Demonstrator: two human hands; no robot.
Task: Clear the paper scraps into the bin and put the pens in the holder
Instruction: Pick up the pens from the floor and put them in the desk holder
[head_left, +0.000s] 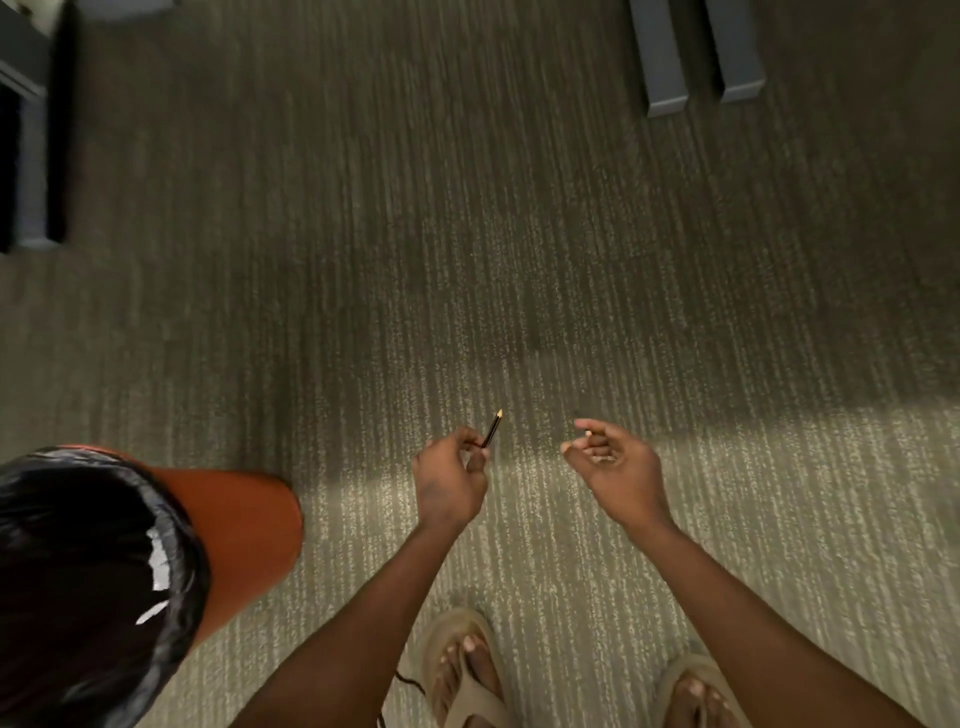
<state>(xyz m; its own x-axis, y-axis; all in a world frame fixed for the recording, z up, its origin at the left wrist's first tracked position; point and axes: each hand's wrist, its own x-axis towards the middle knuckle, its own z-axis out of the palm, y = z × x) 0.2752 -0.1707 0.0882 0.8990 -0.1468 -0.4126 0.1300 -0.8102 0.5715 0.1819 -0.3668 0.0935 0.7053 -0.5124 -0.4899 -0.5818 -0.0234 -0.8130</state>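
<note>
My left hand (451, 480) pinches a short dark pencil (492, 430) with a sharpened pale tip that points up and away from me. My right hand (613, 465) is held out beside it, palm up, fingers loosely curled and holding nothing that I can see. Both hands hover above the carpet. An orange bin (244, 525) lined with a black bag stands at the lower left, left of my left arm. Inside the bag lie white paper scraps (158, 564). No pen holder is in view.
Striped grey-green carpet (467, 234) covers the floor. Two grey furniture legs (696, 57) stand at the top right. Dark furniture (26, 135) runs along the left edge. My sandalled feet (467, 675) are at the bottom, with a thin black cable (410, 683) beside them.
</note>
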